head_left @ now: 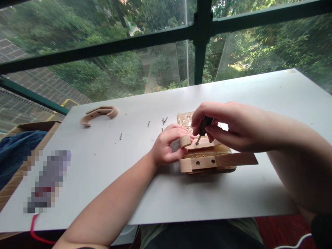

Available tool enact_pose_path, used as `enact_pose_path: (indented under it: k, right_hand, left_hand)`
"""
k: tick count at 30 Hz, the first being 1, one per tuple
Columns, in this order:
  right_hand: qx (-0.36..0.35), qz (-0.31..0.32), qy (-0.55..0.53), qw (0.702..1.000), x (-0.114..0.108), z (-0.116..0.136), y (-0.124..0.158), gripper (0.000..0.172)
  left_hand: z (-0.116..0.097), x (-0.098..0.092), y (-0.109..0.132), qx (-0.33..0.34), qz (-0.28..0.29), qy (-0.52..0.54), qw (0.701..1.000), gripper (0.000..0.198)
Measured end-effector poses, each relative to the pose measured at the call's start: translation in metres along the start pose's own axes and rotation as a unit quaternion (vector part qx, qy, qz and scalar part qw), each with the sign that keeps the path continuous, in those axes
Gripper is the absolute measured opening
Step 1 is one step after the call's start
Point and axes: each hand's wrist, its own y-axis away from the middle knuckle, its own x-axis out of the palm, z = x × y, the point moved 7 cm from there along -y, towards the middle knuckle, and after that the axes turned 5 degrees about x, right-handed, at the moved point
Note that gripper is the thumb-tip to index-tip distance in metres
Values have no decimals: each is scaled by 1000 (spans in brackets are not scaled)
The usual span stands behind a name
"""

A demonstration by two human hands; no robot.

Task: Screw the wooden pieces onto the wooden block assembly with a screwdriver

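My right hand (pixel 230 124) is closed round the dark handle of a screwdriver (pixel 206 125). Its tip meets a screw in a pale wooden strip (pixel 202 144) with a curved end. Thumb and fingers of my left hand (pixel 168 143) grip that curved end. The strip rests on a block wrapped in clear tape (pixel 183 119), partly hidden behind my hands. Nearer to me, a second wooden strip (pixel 225 160) lies against the block, with two screws sunk in its face and its right end sticking out past the block.
On the white table (pixel 124 180), several loose screws (pixel 148 123) lie left of the block. Farther left is a curved wooden piece (pixel 101 111). A pixelated object (pixel 50 178) with a red cord (pixel 33 226) lies at the left edge, beside a cardboard box (pixel 55 128). Windows (pixel 166 65) stand behind.
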Motion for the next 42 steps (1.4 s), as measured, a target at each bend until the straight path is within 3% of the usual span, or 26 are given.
enact_pose_path:
  k: [9,16,21,30,42]
  right_hand:
    - [14,35,18,999,-11,-5,6,25]
    - [-15,0,43,999,-12,-2,4,24]
    - [45,-23,90,995,-8,-11,-2,33]
    - [69,-44,78,994,-1,-8,-3,20]
    - [77,-59,56,994,0,-4,-4,16]
  left_hand:
    - [3,2,3,-1,0,10,1000,31]
    - [5,2,3,0,-2,13,1000,31]
    - [7,3,5,-3,5,16,1000,32]
    - [2,1,1,-1,5,13,1000,31]
    - [-1,1,-2,-6,1,15,1000,34]
